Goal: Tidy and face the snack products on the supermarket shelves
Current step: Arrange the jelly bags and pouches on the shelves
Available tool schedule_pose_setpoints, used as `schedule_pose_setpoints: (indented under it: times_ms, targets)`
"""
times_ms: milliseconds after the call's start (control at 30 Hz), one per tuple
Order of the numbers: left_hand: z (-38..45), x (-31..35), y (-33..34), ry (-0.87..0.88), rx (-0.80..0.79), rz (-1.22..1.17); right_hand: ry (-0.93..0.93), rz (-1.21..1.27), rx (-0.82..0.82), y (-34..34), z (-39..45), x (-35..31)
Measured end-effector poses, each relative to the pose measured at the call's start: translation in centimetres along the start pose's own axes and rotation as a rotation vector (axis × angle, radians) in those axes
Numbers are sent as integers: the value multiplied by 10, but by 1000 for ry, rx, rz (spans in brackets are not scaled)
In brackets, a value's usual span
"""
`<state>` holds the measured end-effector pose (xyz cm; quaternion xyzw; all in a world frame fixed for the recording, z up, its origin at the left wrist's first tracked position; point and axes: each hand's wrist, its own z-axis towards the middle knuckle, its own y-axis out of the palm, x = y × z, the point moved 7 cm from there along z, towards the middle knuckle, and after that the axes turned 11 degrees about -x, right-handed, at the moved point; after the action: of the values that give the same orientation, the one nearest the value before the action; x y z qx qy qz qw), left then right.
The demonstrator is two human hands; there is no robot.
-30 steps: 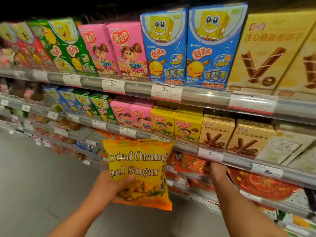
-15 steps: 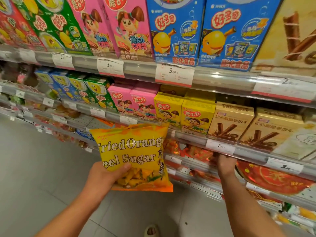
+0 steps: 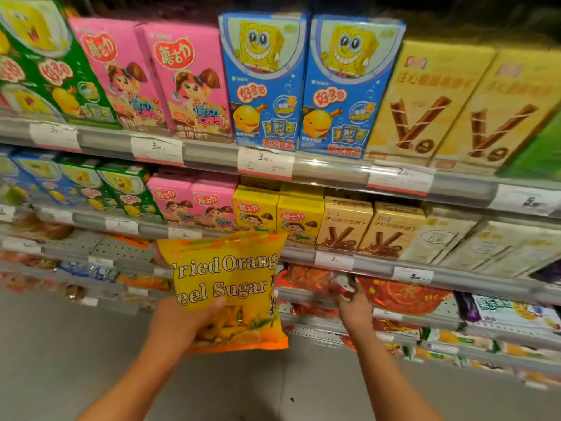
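Note:
My left hand [image 3: 179,322] grips a yellow-orange bag [image 3: 230,287] printed "Fried Orange Peel Sugar", held upright in front of the shelves with its label towards me. My right hand [image 3: 353,308] reaches into the third shelf down, its fingers on a red and white packet [image 3: 341,282] among red-orange snack bags [image 3: 306,278]. The fingertips are partly hidden by the packets and blurred.
Above stand rows of boxes: pink [image 3: 188,83], blue cartoon [image 3: 267,83], cream wafer-stick [image 3: 425,98], smaller yellow [image 3: 297,217]. A round red pack [image 3: 403,296] lies right of my hand. Grey shelf rails with price tags [image 3: 265,162] jut out. Grey floor [image 3: 60,360] below.
The camera tilted back up, showing the top row again. My right hand has drawn slightly out of the shelf, with a red and white packet at its fingers. The left hand still holds the bag.

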<state>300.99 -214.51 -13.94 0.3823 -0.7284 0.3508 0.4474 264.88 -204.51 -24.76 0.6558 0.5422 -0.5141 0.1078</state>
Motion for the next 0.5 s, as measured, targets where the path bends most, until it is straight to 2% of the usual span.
schedule_pose_setpoints:
  times_ms: [133, 267, 500]
  targets:
    - [5, 10, 13, -34, -16, 49, -148, 204, -258, 33, -91, -14]
    - [-7, 40, 46, 21, -10, 152, -272, 275, -374, 25, -148, -49]
    - [-40, 70, 75, 108, -115, 85, -364, 155, -333, -6, -183, -93]
